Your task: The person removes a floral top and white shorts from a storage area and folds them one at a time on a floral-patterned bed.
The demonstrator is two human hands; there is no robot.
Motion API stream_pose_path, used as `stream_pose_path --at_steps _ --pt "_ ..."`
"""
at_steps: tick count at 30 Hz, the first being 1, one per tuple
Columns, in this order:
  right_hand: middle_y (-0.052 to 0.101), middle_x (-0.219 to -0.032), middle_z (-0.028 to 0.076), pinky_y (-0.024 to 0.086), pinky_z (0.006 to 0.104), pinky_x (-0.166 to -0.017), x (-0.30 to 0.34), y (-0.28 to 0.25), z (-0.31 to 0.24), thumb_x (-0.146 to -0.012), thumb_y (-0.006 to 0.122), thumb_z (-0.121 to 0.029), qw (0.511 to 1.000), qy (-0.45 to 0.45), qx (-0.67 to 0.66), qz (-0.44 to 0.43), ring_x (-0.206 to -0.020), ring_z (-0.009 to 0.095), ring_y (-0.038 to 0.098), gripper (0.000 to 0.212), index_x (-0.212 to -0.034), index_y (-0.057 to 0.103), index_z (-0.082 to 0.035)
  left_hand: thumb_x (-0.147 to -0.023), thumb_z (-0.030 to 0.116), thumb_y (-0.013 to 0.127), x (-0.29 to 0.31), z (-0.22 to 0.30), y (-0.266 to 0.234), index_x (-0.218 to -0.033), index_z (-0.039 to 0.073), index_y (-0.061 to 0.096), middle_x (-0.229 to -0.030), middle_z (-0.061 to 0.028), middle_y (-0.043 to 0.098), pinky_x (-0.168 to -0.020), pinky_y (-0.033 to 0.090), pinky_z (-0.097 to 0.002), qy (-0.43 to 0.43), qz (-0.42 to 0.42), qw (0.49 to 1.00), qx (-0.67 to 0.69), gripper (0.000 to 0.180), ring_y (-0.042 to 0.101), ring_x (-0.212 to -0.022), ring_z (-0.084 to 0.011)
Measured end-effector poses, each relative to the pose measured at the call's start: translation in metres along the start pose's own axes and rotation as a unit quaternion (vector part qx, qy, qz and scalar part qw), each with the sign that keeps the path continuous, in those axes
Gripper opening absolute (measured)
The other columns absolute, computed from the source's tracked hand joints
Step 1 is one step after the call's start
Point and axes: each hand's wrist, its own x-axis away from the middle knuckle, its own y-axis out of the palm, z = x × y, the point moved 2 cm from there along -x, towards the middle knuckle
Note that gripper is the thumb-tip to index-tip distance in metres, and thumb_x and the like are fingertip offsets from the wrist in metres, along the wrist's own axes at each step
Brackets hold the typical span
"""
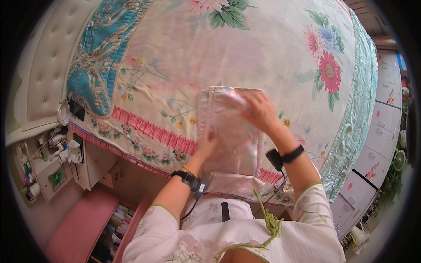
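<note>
A pale pink folded cloth [239, 147], several layers thick, lies on the near edge of the bed in front of me. Its lower end hangs toward my lap. My right hand [259, 109] rests over the cloth's upper right part with its fingers stretched out. Lower down, by the left side of the cloth, is my left hand [209, 143]; its fingers are blurred, so whether they grip a layer is unclear. Beneath the cloth spreads a cream floral bedspread [245, 52] with a pink ruffle [153, 131].
A teal quilted pillow cover [98, 61] lies at the left by the tufted headboard [48, 65]. A dark phone [77, 110] is on the bed's left corner. White drawers [379, 131] stand to the right. A pink bench [83, 223] and a cluttered bedside cabinet [90, 164] are at lower left.
</note>
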Motion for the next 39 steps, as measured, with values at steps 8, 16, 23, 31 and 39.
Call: stream_pose_path --at_steps 8,16,23,31,39 --pt "0.046 -0.114 0.015 0.038 0.0336 -0.087 0.034 0.065 0.084 -0.069 0.066 -0.028 0.923 0.386 -0.015 -0.002 -0.104 0.027 0.046 0.067 -0.121 0.034 0.001 -0.063 0.023 0.068 -0.009 0.033 -0.012 -0.115 0.001 0.039 -0.098 -0.0158 0.051 -0.078 0.040 -0.0363 0.043 0.174 0.954 -0.239 0.064 0.049 -0.091 -0.0296" --pt "0.053 -0.103 0.006 0.041 0.0273 -0.081 0.054 0.071 0.076 -0.070 0.062 -0.011 0.606 0.457 -0.642 -0.104 -0.095 0.014 0.050 0.045 -0.111 0.046 0.000 -0.059 0.022 0.069 -0.064 0.024 -0.010 -0.106 -0.003 0.043 -0.093 -0.0148 0.055 -0.071 0.043 -0.0332 -0.102 0.039 0.990 -0.092 0.059 0.053 -0.081 -0.0249" --pt "0.049 -0.110 0.007 0.040 0.0296 -0.080 0.052 0.042 0.118 -0.072 0.059 -0.013 0.681 0.449 -0.551 0.178 -0.093 0.015 0.049 0.048 -0.116 0.041 -0.005 -0.065 0.010 0.062 -0.061 0.058 -0.018 -0.100 -0.002 0.047 -0.091 -0.0092 0.056 -0.069 0.042 -0.0271 -0.088 0.087 0.992 0.023 0.040 0.052 -0.079 -0.0147" --pt "0.052 -0.106 0.010 0.041 0.0296 -0.077 0.039 0.080 0.120 -0.070 0.065 -0.021 0.798 0.480 -0.366 0.011 -0.091 0.017 0.050 0.058 -0.118 0.039 -0.001 -0.068 0.003 0.063 -0.097 0.085 -0.024 -0.106 -0.001 0.042 -0.094 -0.0079 0.055 -0.073 0.043 -0.0262 -0.052 0.041 0.974 0.218 0.044 0.052 -0.085 -0.0148" --pt "0.055 -0.091 0.006 0.041 0.0307 -0.074 0.044 0.059 0.073 -0.067 0.063 -0.010 0.814 0.404 -0.416 -0.043 -0.084 0.018 0.052 0.028 -0.093 0.056 -0.002 -0.065 -0.003 0.056 -0.091 0.091 -0.028 -0.096 -0.002 0.051 -0.094 -0.0075 0.055 -0.074 0.043 -0.0263 -0.021 -0.014 0.997 0.066 0.032 0.051 -0.089 -0.0155"
